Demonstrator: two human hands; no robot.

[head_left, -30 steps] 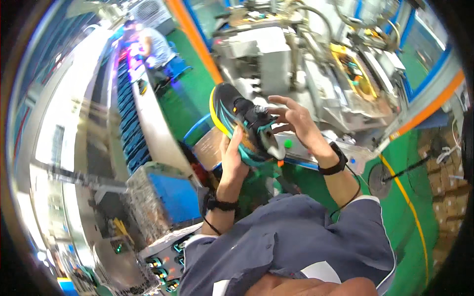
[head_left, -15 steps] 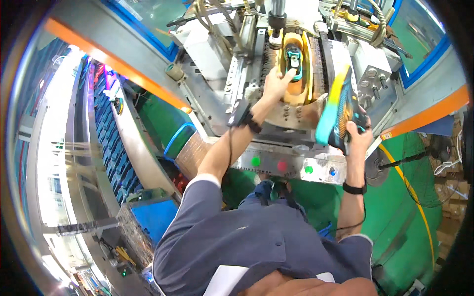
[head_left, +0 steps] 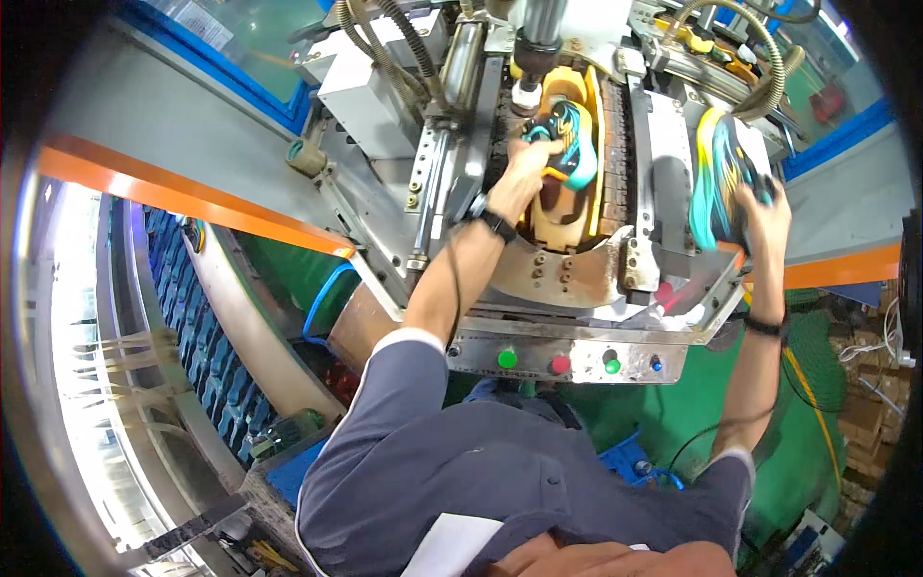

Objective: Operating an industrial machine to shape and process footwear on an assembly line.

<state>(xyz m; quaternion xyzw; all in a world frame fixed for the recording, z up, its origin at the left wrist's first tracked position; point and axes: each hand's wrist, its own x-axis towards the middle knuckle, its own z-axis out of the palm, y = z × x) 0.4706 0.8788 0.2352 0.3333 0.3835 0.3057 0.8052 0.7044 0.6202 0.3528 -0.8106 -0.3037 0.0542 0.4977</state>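
My left hand point(head_left: 524, 168) grips a black and teal sports shoe point(head_left: 577, 144) with orange accents, its fingers partly hidden behind the shoe's collar. This shoe is tilted onto its side over the yellow-padded mould point(head_left: 558, 231) of a press machine, below the metal press cylinder point(head_left: 538, 43). Off to the right, my right hand point(head_left: 766, 216) is closed around the heel end of a second shoe point(head_left: 711, 183), with a yellow-to-teal sole and a dark upper. That one is held up clear of the mould, over the machine's right side, toe pointing away from me.
A front panel point(head_left: 577, 363) with green, red and blue buttons runs along the machine's near edge. Orange-edged frame bars point(head_left: 192, 207) flank both sides. Hoses point(head_left: 409, 43) hang at the back left. A blue conveyor point(head_left: 197, 317) with a pale side rail stands at far left.
The left hand's shoe has gone from sitting upright in the mould to being tilted and raised. My right hand has carried its shoe farther right and away from me. The view has shifted.
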